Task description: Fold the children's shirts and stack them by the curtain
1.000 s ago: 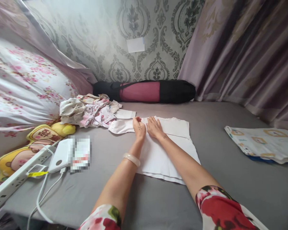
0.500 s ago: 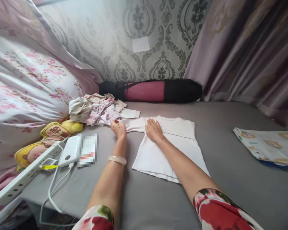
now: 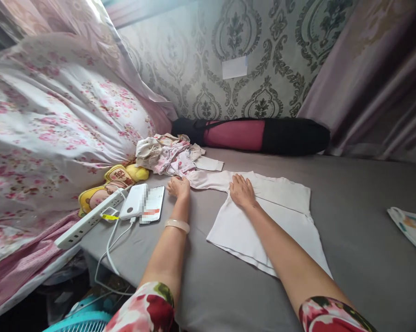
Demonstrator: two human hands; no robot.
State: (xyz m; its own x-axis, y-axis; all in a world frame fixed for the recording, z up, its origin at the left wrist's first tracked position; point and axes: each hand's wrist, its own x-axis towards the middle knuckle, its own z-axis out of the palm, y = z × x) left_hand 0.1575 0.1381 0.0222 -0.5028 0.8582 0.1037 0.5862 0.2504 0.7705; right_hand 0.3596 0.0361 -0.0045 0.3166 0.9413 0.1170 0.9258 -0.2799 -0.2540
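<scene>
A white long-sleeved shirt (image 3: 280,230) lies on the grey bed sheet, its body spread out and one sleeve stretched to the left. My left hand (image 3: 179,186), with a pale bangle on the wrist, is closed at the cuff end of that sleeve; its fingertips are partly hidden. Flat on the shirt near the shoulder rests my right hand (image 3: 242,191), fingers stretched out. Just beyond the left hand sits a crumpled heap of clothes (image 3: 175,157), with a white cuff (image 3: 210,163) sticking out.
Left of the left hand lie a phone (image 3: 156,207), a white power bank (image 3: 133,203) with cables, a power strip (image 3: 86,221) and a yellow plush (image 3: 118,180). A black and pink bag (image 3: 235,136) lies along the wall. Folded printed cloth (image 3: 410,228) is at right.
The view has swung left. My left hand has shifted left relative to the bed, and the sleeve looks more drawn out. The right hand stays pressed on the shirt.
</scene>
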